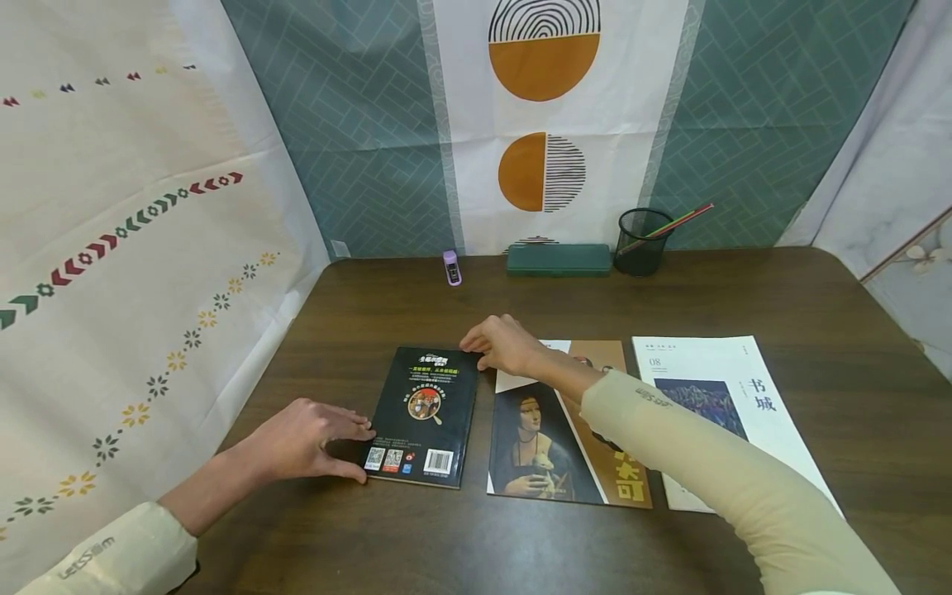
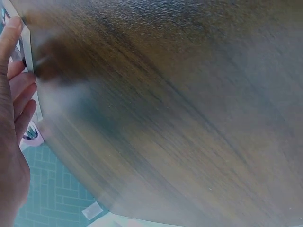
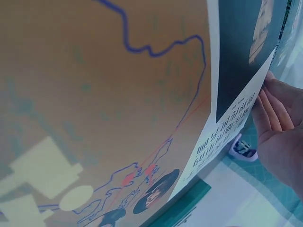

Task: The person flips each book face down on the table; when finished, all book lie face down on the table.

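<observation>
A black book (image 1: 427, 413) with a barcode and a round picture on its cover lies flat on the table, slightly slanted. My left hand (image 1: 312, 438) rests at its left side, fingertips and thumb touching the lower left edge with a wide gap between them. Fairly straight fingers of the left hand (image 2: 16, 99) show in the left wrist view. My right hand (image 1: 502, 343) reaches across and touches the book's top right corner. In the right wrist view the right hand (image 3: 281, 113) has its fingers extended, fingertips partly hidden behind a magazine's edge.
Right of the book lies a brown magazine (image 1: 543, 446) with a portrait, under my right forearm. A white magazine (image 1: 714, 364) lies further right. At the back stand a purple item (image 1: 452, 268), a green case (image 1: 558, 260) and a black mesh pen holder (image 1: 640, 256) with pencils.
</observation>
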`<act>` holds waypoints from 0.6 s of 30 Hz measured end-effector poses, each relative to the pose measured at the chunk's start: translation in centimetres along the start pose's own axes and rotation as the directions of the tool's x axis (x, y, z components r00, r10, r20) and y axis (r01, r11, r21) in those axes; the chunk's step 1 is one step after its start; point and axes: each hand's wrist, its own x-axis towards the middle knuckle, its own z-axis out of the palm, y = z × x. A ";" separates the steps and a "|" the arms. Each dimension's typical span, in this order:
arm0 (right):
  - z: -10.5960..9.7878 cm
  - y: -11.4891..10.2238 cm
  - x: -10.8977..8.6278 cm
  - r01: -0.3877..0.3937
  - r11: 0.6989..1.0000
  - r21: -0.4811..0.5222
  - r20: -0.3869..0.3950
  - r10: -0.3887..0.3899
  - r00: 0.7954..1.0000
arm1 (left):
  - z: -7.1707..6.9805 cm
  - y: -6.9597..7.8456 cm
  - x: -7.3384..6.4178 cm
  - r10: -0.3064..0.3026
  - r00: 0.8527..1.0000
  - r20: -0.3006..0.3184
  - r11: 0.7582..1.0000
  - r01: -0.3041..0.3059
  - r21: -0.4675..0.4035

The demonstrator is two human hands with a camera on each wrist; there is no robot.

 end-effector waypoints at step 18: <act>-5.0 2.8 -3.1 -0.066 0.998 0.019 -0.045 0.067 0.997 | -1.1 -1.7 3.1 -0.043 0.983 -0.179 0.999 0.041 -0.011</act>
